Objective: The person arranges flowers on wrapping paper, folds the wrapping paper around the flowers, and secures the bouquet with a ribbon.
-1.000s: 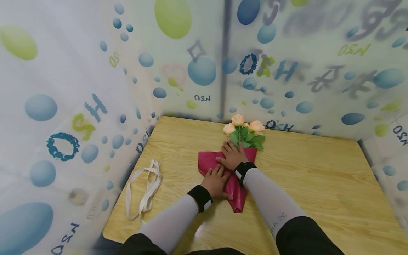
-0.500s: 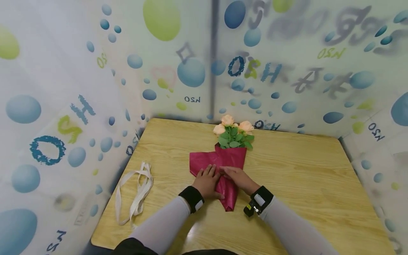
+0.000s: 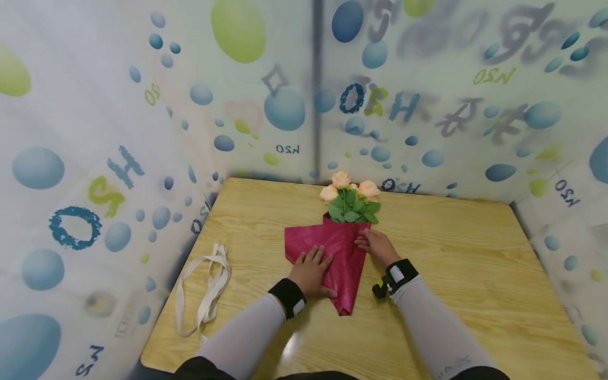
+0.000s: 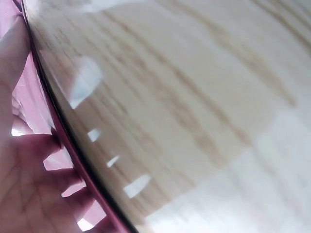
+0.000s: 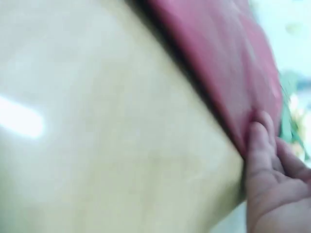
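Note:
In the head view, dark red wrapping paper (image 3: 349, 258) lies folded on the table, narrow end toward me. Peach roses (image 3: 341, 180) with green leaves (image 3: 350, 206) stick out of its far end; the stems are hidden. My left hand (image 3: 310, 272) rests on the paper's left part with fingers spread. In the left wrist view its fingers (image 4: 46, 179) lie against the paper's edge. My right hand (image 3: 376, 245) pinches the paper's upper right edge. The right wrist view, blurred, has the right fingers (image 5: 262, 141) on that edge, beside the leaves.
A loosely folded white ribbon (image 3: 211, 290) lies on the left of the wooden table (image 3: 451, 264). Patterned curtain-like walls (image 3: 266, 132) stand close behind the table and along its left side.
My right hand has lifted from the paper's top, come back to its middle, then gone to its upper right edge. The left hand stays on the paper. The head view has shifted slightly.

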`<state>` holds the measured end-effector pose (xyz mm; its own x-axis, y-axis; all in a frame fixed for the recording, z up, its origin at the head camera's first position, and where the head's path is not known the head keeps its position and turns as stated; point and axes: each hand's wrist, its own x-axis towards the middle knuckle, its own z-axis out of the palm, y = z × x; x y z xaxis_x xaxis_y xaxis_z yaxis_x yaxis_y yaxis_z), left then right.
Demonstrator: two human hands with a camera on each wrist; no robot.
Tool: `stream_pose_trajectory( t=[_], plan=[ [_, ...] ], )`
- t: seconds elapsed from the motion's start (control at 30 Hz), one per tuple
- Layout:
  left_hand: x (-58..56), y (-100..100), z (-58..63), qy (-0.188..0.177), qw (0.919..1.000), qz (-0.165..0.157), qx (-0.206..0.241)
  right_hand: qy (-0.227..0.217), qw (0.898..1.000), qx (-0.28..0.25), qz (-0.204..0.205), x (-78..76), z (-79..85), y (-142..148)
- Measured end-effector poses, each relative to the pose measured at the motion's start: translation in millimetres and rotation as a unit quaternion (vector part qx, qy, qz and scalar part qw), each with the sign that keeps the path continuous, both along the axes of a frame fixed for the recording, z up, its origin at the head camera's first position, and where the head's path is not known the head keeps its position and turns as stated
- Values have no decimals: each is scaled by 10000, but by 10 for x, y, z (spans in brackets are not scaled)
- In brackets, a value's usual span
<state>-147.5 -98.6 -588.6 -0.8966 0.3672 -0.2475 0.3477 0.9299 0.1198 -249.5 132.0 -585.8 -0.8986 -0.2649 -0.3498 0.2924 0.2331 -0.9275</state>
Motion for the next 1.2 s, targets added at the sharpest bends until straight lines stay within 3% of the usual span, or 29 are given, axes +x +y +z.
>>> stream_pose_trajectory(
  t=[0.13,0.27,0.43,0.53,0.6,0.7,0.8,0.9,0.97,1.03,1.2],
  plan=[
    [10,32,-5,-3,10000,10,71,-261,9996,32,-39,-209,37,88],
    [14,65,10,-36,9999,21,141,-255,9992,197,-235,-360,79,133],
    [7,100,18,-85,9997,-28,213,-282,9987,123,-417,-420,81,179],
    [7,95,22,-87,9998,-29,173,25,9982,581,-126,-366,52,170],
    [10,80,30,-105,9998,-21,137,426,9916,1167,369,-290,33,145],
    [13,51,41,-96,9999,-30,113,1182,9635,1957,1396,-136,13,100],
    [10,21,39,-48,9999,-5,114,2070,9181,2519,2254,28,-34,68],
    [1,-15,45,-27,9999,47,101,2542,8704,3351,2561,199,-75,55],
    [-6,-21,43,-32,9999,51,99,2655,8459,3802,2634,331,-86,76],
    [-9,-25,41,-23,10000,43,75,2538,8351,4047,2726,462,-63,89],
    [-6,-6,45,-35,10000,38,-8,2680,8208,4121,2911,823,-16,116]
  ],
)
